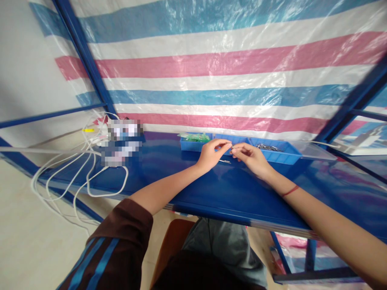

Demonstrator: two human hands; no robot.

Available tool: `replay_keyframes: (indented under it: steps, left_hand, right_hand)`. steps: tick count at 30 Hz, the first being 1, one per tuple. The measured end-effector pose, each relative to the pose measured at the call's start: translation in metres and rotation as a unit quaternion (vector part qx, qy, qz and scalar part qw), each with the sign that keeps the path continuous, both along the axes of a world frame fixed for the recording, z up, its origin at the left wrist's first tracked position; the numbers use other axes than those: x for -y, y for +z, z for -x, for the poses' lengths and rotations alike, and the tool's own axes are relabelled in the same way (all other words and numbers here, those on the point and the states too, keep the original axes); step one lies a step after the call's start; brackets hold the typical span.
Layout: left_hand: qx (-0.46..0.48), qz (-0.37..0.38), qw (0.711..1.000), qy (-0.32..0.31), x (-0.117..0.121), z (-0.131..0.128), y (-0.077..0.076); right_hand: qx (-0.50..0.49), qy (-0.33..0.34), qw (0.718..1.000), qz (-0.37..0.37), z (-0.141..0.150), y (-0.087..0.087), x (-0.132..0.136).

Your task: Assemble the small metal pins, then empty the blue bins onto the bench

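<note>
My left hand (213,152) and my right hand (248,157) meet fingertip to fingertip above the blue tabletop, in front of a row of blue bins. Both are closed in a pinch. Whatever sits between the fingertips is too small to make out. Just below my left hand, thin metal pieces (224,161) lie on the table. The left blue bin (189,146) holds green pieces in clear plastic. In the right blue bin (284,157) is a heap of metal parts (267,147). The middle bin (223,138) is partly hidden behind my hands.
White cables (87,173) loop over the table's left end and hang off its edge. Pixelated items (122,141) stand beside them. A striped plastic sheet (211,64) hangs behind, between blue metal posts (90,68). A clear flat sheet (314,150) lies right of the bins.
</note>
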State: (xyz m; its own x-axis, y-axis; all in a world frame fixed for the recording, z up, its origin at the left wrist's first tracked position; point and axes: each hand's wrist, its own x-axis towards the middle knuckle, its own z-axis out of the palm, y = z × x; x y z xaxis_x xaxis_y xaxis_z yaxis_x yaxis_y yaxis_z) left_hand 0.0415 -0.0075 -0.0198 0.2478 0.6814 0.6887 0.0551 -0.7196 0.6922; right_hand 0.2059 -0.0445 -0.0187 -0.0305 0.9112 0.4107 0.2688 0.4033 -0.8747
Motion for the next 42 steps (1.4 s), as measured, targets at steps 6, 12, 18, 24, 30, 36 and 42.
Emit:
replay_keyframes:
  steps: [6,12,18,24,30,36,42]
  left_hand:
    - [-0.012,0.048,0.998,-0.033,-0.005,-0.003,-0.005]
    - [-0.169,0.016,0.985,-0.027,-0.001,0.001,-0.005]
    - [-0.424,-0.077,0.901,0.054,0.001,0.010,-0.004]
    - [-0.464,-0.066,0.883,0.039,-0.002,0.011,-0.003]
    - [-0.449,-0.074,0.889,0.048,-0.004,0.010,-0.007]
    - [-0.342,-0.038,0.938,0.027,-0.007,0.008,-0.011]
    - [-0.216,0.036,0.974,-0.060,-0.006,0.002,-0.008]
  right_hand:
    - [0.020,-0.058,0.995,-0.075,0.002,0.012,0.009]
    - [0.134,-0.137,0.974,-0.123,-0.011,0.022,0.009]
    - [0.257,-0.372,0.886,-0.104,-0.071,0.040,0.003]
    - [0.475,-0.344,0.803,0.106,-0.123,0.031,-0.011]
    - [0.468,-0.356,0.805,-0.083,-0.097,0.036,-0.003]
    - [0.378,-0.066,0.919,-0.084,-0.045,0.029,0.003]
    - [0.286,0.012,0.955,-0.077,-0.022,0.018,0.007]
